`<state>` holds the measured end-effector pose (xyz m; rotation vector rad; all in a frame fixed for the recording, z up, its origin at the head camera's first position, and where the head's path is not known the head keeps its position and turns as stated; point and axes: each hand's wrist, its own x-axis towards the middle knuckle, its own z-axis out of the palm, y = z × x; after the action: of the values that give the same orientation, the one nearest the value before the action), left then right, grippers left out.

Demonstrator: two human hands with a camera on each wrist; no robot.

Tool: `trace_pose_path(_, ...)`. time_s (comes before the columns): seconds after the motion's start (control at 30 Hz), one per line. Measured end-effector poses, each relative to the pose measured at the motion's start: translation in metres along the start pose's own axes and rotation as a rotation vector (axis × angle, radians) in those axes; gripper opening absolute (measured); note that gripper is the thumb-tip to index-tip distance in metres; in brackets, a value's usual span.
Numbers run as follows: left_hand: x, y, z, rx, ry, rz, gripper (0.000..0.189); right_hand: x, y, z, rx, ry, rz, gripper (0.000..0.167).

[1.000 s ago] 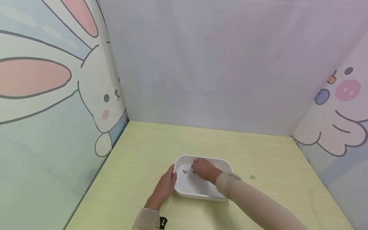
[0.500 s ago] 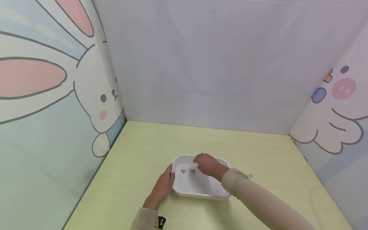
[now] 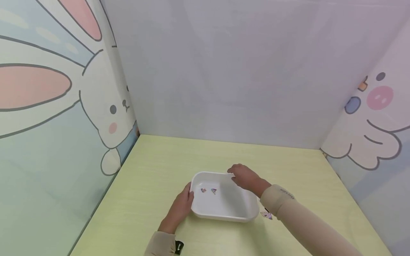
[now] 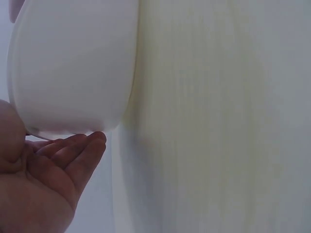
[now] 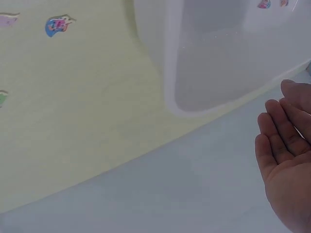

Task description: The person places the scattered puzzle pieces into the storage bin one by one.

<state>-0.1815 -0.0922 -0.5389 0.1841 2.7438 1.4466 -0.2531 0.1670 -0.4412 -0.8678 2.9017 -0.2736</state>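
My left hand (image 3: 180, 206) grips the left end of a white plastic tub (image 3: 221, 215), thumb at the rim and fingers against the outer wall. The left wrist view shows those fingers (image 4: 82, 155) touching the tub's wall. Two small flat printed cutouts, a left one (image 3: 203, 190) and a right one (image 3: 214, 191), lie inside on the tub floor. My right hand (image 3: 246, 177) hovers at the tub's back right rim. In the right wrist view its fingers (image 5: 282, 133) are loosely bent, with nothing seen between them.
Right of the tub, a printed cutout (image 3: 266, 215) lies on the pale yellow table (image 3: 166, 153), partly beside the right sleeve. The right wrist view shows a blue and pink cutout (image 5: 58, 25), a purple one (image 5: 7, 19) and a green one (image 5: 3, 97). A grey curtain (image 3: 224, 71) hangs behind.
My right hand has risen from the tub floor and moved right and back to its rim, uncovering the right cutout inside. The left hand keeps its grip on the tub.
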Motion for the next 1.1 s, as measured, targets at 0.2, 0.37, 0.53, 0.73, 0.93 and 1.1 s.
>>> trace_pose_path(0.2,0.002,-0.002,0.0,0.004,-0.001,-0.006,0.047,-0.012,0.018,-0.005,0.011,0.014,0.046,0.028)
trace_pose_path(0.37,0.002,-0.003,0.0,0.008,-0.005,-0.009,0.047,-0.024,0.032,-0.006,0.013,0.011,0.084,0.028)
trace_pose_path(0.53,0.002,-0.004,0.0,0.007,-0.008,-0.004,0.047,-0.035,0.045,-0.007,0.048,0.005,0.134,0.029)
trace_pose_path(0.73,0.002,-0.002,-0.001,-0.002,-0.008,0.005,0.046,-0.047,0.061,-0.009,0.047,-0.001,0.156,0.029)
trace_pose_path(0.93,0.002,-0.002,-0.001,-0.006,-0.006,0.011,0.046,-0.061,0.078,-0.011,0.057,0.014,0.171,0.029)
trace_pose_path(1.1,0.002,-0.002,-0.001,-0.006,-0.004,0.012,0.046,-0.073,0.092,-0.009,0.073,0.022,0.192,0.028)
